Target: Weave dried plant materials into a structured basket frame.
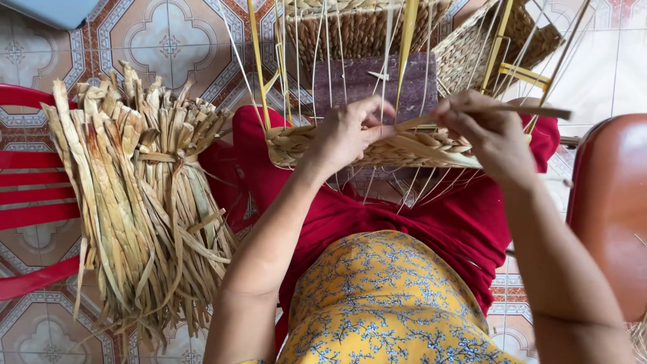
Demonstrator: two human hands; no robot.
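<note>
I log left hand (347, 135) grip pinching the woven band (377, 147), right hand (488, 131) grip closed on a strand (519, 110) just above that band.

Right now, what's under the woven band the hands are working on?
Under the woven band: thin pale strands hanging down over red cloth on the lap. The left hand and right hand cover parts of the band.

red trousers (418, 222), yellow floral top (391, 303), tan straw bundle (135, 202)

no packages, labels, signs or screens show anywhere in this view.
</note>
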